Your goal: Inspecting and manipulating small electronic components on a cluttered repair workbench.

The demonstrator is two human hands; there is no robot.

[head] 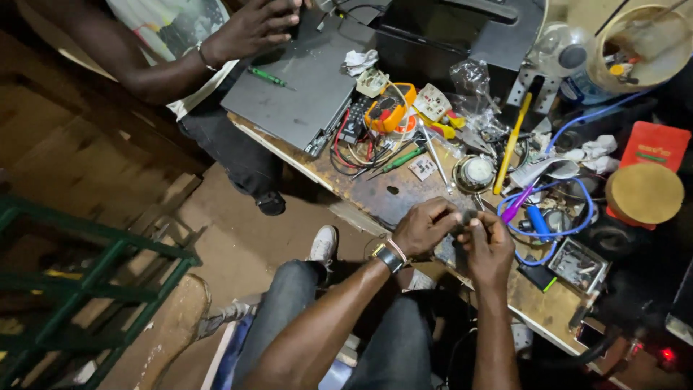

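Both hands [462,235] pinched on a small dark part [468,217] over cluttered workbench [404,195]

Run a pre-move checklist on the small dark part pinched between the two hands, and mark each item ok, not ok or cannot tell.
1. Both hands on the part: ok. Left hand and right hand meet on the small dark part.
2. Grip firm: cannot tell; the fingers hide most of the part.
3. Part above the workbench, not the floor: ok.
4. Blue cable free of the hands: ok, it loops just beside the right hand without touching.
5. Tools near: ok. A green screwdriver and the multimeter lie on the bench.
6. The other person's hand apart: ok, it rests on the grey casing.
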